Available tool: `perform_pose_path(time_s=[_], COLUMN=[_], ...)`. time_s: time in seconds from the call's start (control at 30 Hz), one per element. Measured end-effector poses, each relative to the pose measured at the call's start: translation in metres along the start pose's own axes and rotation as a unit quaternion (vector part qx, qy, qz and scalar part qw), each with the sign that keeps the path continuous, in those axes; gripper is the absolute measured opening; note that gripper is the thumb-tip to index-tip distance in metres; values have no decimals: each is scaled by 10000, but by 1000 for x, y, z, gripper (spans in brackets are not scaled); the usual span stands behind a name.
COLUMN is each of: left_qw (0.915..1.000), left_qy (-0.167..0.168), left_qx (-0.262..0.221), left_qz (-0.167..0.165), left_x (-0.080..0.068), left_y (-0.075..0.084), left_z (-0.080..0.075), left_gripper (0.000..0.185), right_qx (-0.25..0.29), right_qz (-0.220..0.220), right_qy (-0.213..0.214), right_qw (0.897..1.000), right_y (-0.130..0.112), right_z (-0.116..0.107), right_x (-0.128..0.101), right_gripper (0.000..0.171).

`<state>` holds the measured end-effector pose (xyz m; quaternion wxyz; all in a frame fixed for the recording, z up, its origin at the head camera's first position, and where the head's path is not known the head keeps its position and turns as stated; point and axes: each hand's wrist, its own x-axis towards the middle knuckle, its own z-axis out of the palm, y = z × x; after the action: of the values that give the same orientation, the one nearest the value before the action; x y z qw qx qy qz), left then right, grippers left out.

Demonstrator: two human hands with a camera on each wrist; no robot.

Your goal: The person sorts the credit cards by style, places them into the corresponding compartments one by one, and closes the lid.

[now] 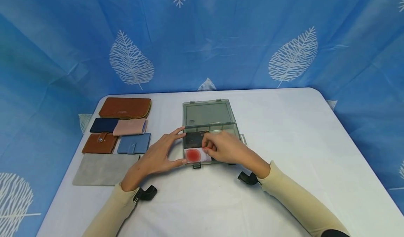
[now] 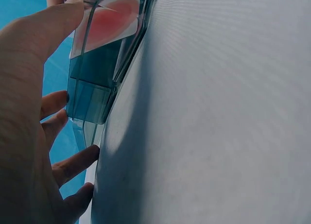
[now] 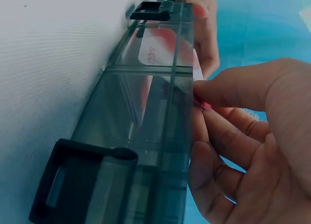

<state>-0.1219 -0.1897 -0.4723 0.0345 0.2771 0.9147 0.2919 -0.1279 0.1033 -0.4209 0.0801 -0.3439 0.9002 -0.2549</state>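
Observation:
A translucent grey-green plastic box [image 1: 209, 112] lies open on the table, its lid laid back. A black card [image 1: 194, 140] and a white card with a red circle [image 1: 193, 155] lie in its left part. My left hand [image 1: 161, 153] is spread along the box's left side, thumb at the front corner and fingertips at the side wall. Over the box, my right hand [image 1: 225, 147] pinches something thin with a red edge [image 3: 203, 105] between thumb and forefinger, beside the white card; how far it extends is hidden by the fingers.
At the left lie a brown zip wallet [image 1: 124, 107], a navy wallet [image 1: 103, 125], a pink one [image 1: 130, 127], a brown snap wallet [image 1: 99, 144], a blue one [image 1: 134, 143] and a grey flat pouch [image 1: 101, 169]. A blue leaf-patterned curtain [image 1: 202, 37] hangs behind the white table [image 1: 284, 131].

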Motion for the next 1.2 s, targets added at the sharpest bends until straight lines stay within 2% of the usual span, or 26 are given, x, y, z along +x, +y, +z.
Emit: perform_pose_path(time_s=[0.23, 0.47, 0.63, 0.97, 1.2], left_qw=[10000, 10000, 10000, 10000, 10000], left_qy=[-14, -36, 11, 24, -20], left_qx=[-36, -11, 32, 86, 20], left_qz=[17, -29, 55, 35, 36], left_x=[-1, -3, -2, -2, -1], left_y=[0, 0, 1, 2, 5], left_z=[0, 1, 0, 2, -2], left_gripper=[100, 98, 96, 96, 97], right_qx=[-953, -1397, -1649, -1509, -1110], right_qz=[-340, -360, -365, -548, -652], right_qy=[193, 364, 402, 5, 49], right_qw=[9947, 9889, 9848, 9870, 9917], right_y=[-5, -10, -12, -14, -7], right_z=[6, 8, 9, 14, 2], right_x=[-1, -4, -4, -6, -6], right_gripper=[5, 6, 6, 13, 14])
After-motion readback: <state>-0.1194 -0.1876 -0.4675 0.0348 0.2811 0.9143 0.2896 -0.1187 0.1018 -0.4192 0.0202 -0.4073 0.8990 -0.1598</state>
